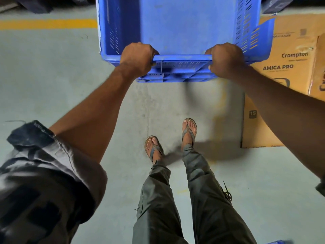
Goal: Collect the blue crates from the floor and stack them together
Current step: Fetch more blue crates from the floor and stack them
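Observation:
A large blue plastic crate (181, 27) with slotted side walls hangs in front of me above the grey floor, its inside empty. My left hand (137, 58) grips the left end of its near rim. My right hand (225, 59) grips the right end of the same rim. The far end of the crate runs out of the top of the view. A small piece of another blue thing (277, 242) shows at the bottom right edge; too little is visible to tell what it is.
Brown cardboard boxes (284, 67) printed "Crompton AMICA PRO" stand on the floor at the right, close to the crate. A yellow line (47, 24) crosses the concrete floor at the upper left. My feet in sandals (189, 131) stand below the crate. Dark objects lie along the top edge.

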Available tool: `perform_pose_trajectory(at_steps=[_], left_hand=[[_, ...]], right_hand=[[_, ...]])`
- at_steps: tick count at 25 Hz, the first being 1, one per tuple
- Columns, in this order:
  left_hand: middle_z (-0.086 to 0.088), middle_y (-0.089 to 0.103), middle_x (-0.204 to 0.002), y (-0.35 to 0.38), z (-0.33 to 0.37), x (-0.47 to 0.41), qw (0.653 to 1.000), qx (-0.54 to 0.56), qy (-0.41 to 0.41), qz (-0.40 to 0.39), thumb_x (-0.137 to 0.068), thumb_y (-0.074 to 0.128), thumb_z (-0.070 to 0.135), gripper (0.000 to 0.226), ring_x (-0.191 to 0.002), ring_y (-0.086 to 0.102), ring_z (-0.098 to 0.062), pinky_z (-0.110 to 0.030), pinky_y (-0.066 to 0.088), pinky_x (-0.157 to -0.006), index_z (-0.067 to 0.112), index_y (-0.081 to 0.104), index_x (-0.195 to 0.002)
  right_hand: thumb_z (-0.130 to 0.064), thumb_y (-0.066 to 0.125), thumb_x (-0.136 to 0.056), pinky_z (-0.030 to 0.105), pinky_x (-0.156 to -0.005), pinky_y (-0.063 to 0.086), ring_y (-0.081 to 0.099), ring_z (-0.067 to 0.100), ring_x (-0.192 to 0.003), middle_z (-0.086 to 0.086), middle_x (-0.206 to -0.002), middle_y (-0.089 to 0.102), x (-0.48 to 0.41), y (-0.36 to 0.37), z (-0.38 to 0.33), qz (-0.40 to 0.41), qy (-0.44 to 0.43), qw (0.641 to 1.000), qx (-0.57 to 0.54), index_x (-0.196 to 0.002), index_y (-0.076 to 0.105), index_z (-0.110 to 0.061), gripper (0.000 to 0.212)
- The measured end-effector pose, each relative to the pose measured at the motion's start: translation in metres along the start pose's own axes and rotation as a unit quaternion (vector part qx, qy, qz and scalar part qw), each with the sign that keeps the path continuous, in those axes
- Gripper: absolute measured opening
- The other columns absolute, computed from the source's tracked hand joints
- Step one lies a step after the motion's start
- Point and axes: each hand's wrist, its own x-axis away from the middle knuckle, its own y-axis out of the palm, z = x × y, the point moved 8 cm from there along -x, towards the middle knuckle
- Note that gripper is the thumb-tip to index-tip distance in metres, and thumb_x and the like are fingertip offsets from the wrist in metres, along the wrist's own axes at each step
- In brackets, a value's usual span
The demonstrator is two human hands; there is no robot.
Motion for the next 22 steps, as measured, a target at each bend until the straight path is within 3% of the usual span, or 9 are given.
perform_pose_trajectory(at_steps=[2, 4, 5, 7, 10, 14, 17, 22], left_hand=[[-0.009, 0.069, -0.096, 0.000, 0.006, 0.000, 1.000, 0.002, 0.016, -0.002, -0.086, 0.067, 0.035, 0.028, -0.091, 0.063, -0.036, -0.041, 0.049, -0.078, 0.026, 0.066, -0.113], [-0.002, 0.068, -0.114, -0.002, 0.020, 0.002, 0.998, 0.019, 0.054, 0.017, -0.087, 0.065, 0.047, 0.044, -0.105, 0.063, -0.032, -0.043, 0.042, -0.090, 0.032, 0.056, -0.127], [-0.001, 0.067, -0.118, -0.002, 0.027, 0.003, 0.997, 0.028, 0.069, 0.027, -0.090, 0.060, 0.051, 0.045, -0.107, 0.063, -0.031, -0.045, 0.041, -0.091, 0.031, 0.053, -0.130], [-0.003, 0.067, -0.113, 0.001, 0.033, 0.002, 0.996, 0.032, 0.079, 0.031, -0.095, 0.052, 0.052, 0.037, -0.102, 0.063, -0.033, -0.042, 0.044, -0.079, 0.028, 0.054, -0.123], [-0.008, 0.067, -0.104, 0.000, 0.031, 0.000, 0.997, 0.030, 0.077, 0.010, -0.095, 0.052, 0.055, 0.038, -0.094, 0.063, -0.036, -0.039, 0.041, -0.066, 0.025, 0.054, -0.119], [-0.013, 0.068, -0.101, -0.005, 0.031, -0.001, 0.996, 0.033, 0.078, 0.002, -0.095, 0.056, 0.049, 0.034, -0.095, 0.061, -0.038, -0.043, 0.045, -0.071, 0.024, 0.058, -0.118], [-0.016, 0.067, -0.100, -0.008, 0.038, -0.003, 0.995, 0.038, 0.094, 0.012, -0.095, 0.058, 0.045, 0.033, -0.094, 0.061, -0.040, -0.045, 0.047, -0.073, 0.022, 0.060, -0.118], [-0.018, 0.068, -0.103, -0.002, 0.042, -0.007, 0.996, 0.026, 0.077, 0.022, -0.095, 0.057, 0.044, 0.035, -0.094, 0.062, -0.042, -0.046, 0.048, -0.075, 0.023, 0.063, -0.122]], right_hand=[[-0.036, 0.077, -0.072, 0.044, -0.090, 0.042, 0.057, 0.037, -0.106, 0.013, -0.109, 0.067, 0.007, 0.000, -0.006, 0.021, 0.006, 1.000, -0.015, -0.120, 0.062, -0.023, 0.053], [-0.056, 0.072, -0.070, 0.043, -0.088, 0.038, 0.055, 0.033, -0.106, 0.006, -0.112, 0.064, 0.019, 0.002, -0.010, 0.071, 0.007, 0.996, -0.043, -0.120, 0.059, -0.027, 0.060], [-0.064, 0.066, -0.071, 0.043, -0.087, 0.036, 0.055, 0.032, -0.105, 0.004, -0.111, 0.063, 0.023, 0.004, -0.012, 0.090, 0.006, 0.995, -0.053, -0.116, 0.059, -0.028, 0.058], [-0.071, 0.056, -0.075, 0.044, -0.086, 0.035, 0.054, 0.032, -0.104, 0.003, -0.107, 0.062, 0.022, 0.004, -0.011, 0.097, 0.017, 0.993, -0.067, -0.109, 0.061, -0.027, 0.056], [-0.058, 0.053, -0.087, 0.045, -0.086, 0.034, 0.054, 0.033, -0.103, 0.004, -0.106, 0.062, 0.017, 0.002, -0.011, 0.082, 0.009, 0.995, -0.058, -0.108, 0.061, -0.025, 0.040], [-0.032, 0.057, -0.090, 0.046, -0.089, 0.040, 0.056, 0.038, -0.105, 0.011, -0.109, 0.064, 0.011, 0.002, -0.003, 0.013, -0.046, 0.997, -0.053, -0.111, 0.058, -0.021, 0.024], [-0.034, 0.059, -0.090, 0.044, -0.087, 0.045, 0.059, 0.039, -0.105, 0.016, -0.108, 0.066, 0.004, -0.003, 0.008, -0.031, -0.061, 0.995, -0.073, -0.109, 0.060, -0.017, 0.025], [-0.031, 0.060, -0.091, 0.043, -0.088, 0.044, 0.058, 0.040, -0.106, 0.018, -0.109, 0.066, 0.005, 0.002, 0.013, -0.020, -0.080, 0.994, -0.067, -0.113, 0.062, -0.019, 0.025]])
